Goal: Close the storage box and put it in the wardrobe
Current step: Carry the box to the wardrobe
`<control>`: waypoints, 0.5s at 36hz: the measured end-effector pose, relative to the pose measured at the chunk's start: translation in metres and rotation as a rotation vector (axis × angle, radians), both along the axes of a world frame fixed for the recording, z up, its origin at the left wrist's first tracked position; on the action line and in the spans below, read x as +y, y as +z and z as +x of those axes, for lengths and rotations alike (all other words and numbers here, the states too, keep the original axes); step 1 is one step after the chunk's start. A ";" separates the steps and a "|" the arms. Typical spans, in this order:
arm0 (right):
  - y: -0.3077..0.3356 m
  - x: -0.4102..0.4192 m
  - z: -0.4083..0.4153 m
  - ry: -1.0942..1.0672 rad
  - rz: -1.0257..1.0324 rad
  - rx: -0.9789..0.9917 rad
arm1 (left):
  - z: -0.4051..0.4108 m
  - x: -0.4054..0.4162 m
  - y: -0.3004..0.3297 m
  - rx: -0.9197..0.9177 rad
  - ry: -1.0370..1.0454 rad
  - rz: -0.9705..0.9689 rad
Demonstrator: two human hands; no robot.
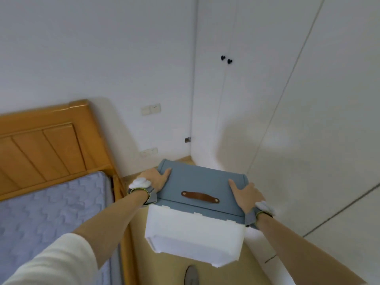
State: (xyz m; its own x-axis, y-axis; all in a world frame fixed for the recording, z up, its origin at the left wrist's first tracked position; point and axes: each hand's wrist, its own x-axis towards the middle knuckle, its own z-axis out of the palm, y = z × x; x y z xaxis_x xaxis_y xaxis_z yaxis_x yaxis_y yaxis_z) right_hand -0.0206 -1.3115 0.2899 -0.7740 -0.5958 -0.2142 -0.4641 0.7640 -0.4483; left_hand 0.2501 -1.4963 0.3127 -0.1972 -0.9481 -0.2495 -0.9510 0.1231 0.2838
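Seen from above, looking down past two outstretched bare forearms. Held up off the wooden floor point(141, 270), in the near centre: a storage box point(195, 239) with a white body and a blue-grey lid point(197, 186) shut on top, a brown leather handle point(200, 197) fixed across the lid's near part. Left hand point(157, 178) clasped on the box's left edge, thumb lying flat over the lid, fingers wrapped down the side and out of sight. Right hand point(247, 195) clasped the same way on the right edge, thumb on the lid, fingers hidden below. Grey straps with white pads worn at both wrists.

To the far right, just beyond the box: a white wardrobe point(308, 99) with its doors closed, two small black knobs point(226, 59) side by side high up. On the left: a bed with an orange wooden headboard point(41, 145) and a blue quilted mattress point(53, 212). On the far white wall between bed and wardrobe: two wall sockets point(150, 109), one above the other. Picture slightly blurred.
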 end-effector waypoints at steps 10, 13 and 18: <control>0.007 -0.204 -0.012 0.049 0.004 -0.050 | -0.001 -0.167 0.019 0.011 0.093 0.035; 0.007 -0.269 -0.015 0.042 -0.002 -0.031 | -0.004 -0.226 0.020 0.031 0.106 0.039; -0.002 -0.376 -0.018 0.042 0.047 -0.022 | -0.008 -0.348 -0.001 0.050 0.106 0.050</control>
